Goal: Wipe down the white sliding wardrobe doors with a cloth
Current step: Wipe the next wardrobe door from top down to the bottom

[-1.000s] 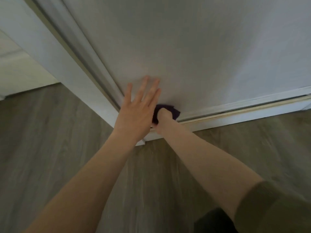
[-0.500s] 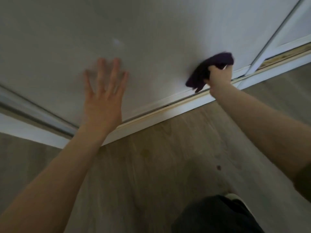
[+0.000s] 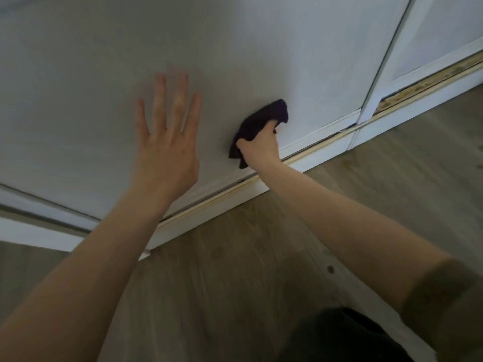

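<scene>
The white sliding wardrobe door fills the upper part of the head view. My left hand lies flat against its lower part, fingers straight and spread. To its right, my right hand grips a bunched dark purple cloth and holds it against the door just above the bottom edge. A second door panel stands at the far right, behind a white vertical frame edge.
The white bottom track and skirting runs diagonally under the doors. Grey-brown wood-look floor lies below it. The wardrobe's left frame shows at lower left. My dark-clothed leg is at the bottom.
The cloth in my right hand went from the door's lower left corner far to the right, then came back left and slightly up. My left hand stays flat on the door.
</scene>
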